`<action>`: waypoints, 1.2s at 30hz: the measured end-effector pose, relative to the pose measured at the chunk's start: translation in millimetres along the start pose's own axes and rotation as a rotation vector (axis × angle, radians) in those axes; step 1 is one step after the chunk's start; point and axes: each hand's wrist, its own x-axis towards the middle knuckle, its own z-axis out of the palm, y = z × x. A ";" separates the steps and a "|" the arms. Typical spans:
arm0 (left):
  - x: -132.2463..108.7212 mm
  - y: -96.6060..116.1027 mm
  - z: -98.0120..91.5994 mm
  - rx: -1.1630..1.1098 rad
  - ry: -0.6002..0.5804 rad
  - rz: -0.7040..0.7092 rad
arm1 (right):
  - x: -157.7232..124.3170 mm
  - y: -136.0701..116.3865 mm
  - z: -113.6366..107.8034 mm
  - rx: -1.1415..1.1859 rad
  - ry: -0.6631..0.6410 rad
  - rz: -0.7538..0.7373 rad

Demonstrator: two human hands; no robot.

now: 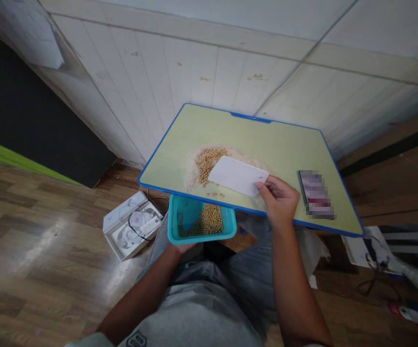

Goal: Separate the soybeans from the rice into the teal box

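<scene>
Teal tub (202, 239) of beans (211, 219) held at the table's near edge

The teal tub sits just below the near edge of the table (284, 140), its open top facing up. The round, yellowish beans inside are heaped toward its right side, with a thinner spread along the bottom to the left. The left hand (186, 247) supports the tub from underneath; most of it is hidden, so how its fingers are set cannot be told. The right hand (279, 195) pinches one end of a flat white card (238, 176) between thumb and fingers, above the tabletop.

The card's far end reaches over a bean pile (206, 164) lying among pale grains (191, 173). A few loose beans (216, 194) lie near the table edge, above the tub. On the floor at the left, an open white box (114, 244) contains pale items and a dark cable.

A dark emblem (136, 340) on the grey shirt (202, 313) is partly cut off and cannot be read with certainty. The phone (317, 195) on the right of the table has a pixelated screen, its content unreadable.

The tabletop is pale yellow-green with a blue rim. Behind it stands a white panelled wall (194, 67), a thin cable running down it; the floor (43, 241) shows brown wood-look planks.
</scene>
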 end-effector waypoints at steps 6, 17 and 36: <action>-2.7 0.9 4.3 0.033 -0.044 0.016 | 6.9 -0.6 -1.3 0.049 0.020 0.039; 0.8 0.4 -1.1 0.043 -0.118 0.009 | 2.1 -2.9 -18.7 0.045 0.025 0.071; -13.3 4.0 11.1 0.050 -0.152 0.040 | 0.2 -6.3 -23.1 0.015 -0.037 0.073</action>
